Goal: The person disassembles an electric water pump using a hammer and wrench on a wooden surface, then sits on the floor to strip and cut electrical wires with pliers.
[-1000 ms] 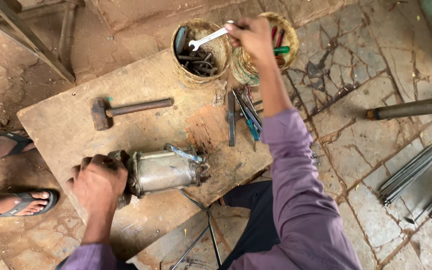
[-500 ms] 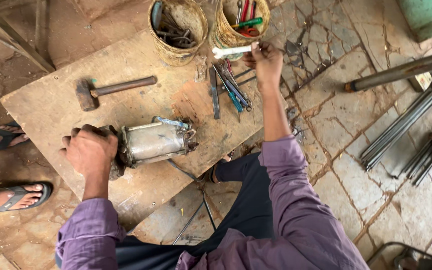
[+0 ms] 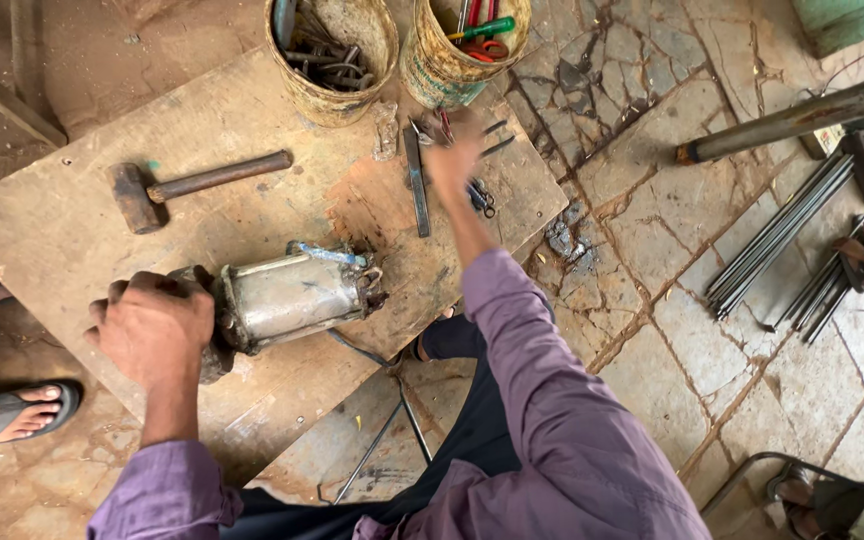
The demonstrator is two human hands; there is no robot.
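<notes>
Down at the far left, just off the board's left edge, two feet in sandals (image 3: 7,412) stand on the floor (a bystander's, not yours). Next comes your left hand (image 3: 152,330), closed firmly around the dark, grimy end of the metal motor housing (image 3: 287,298), which lies on its side near the front edge of the wooden board (image 3: 62,240), its wired end pointing right. Behind it, toward the back left of the board, a hammer (image 3: 197,182) lies flat, head to the left and handle running right. At the back edge stand two rusty tin cans: the left can (image 3: 337,60) full of dark metal bits, the right can (image 3: 452,50) holding tools with red and green handles. Your right hand (image 3: 452,160) is blurred, reaching over the loose hand tools (image 3: 417,180) that lie near the board's back right corner; you cannot tell from this view whether its fingers are open or gripping anything. Off the board to the right, on the cracked stone floor, a thick metal pipe (image 3: 792,118) lies at a slant, and a bundle of thin steel rods (image 3: 782,240) lies below it, near the right edge of the view.
</notes>
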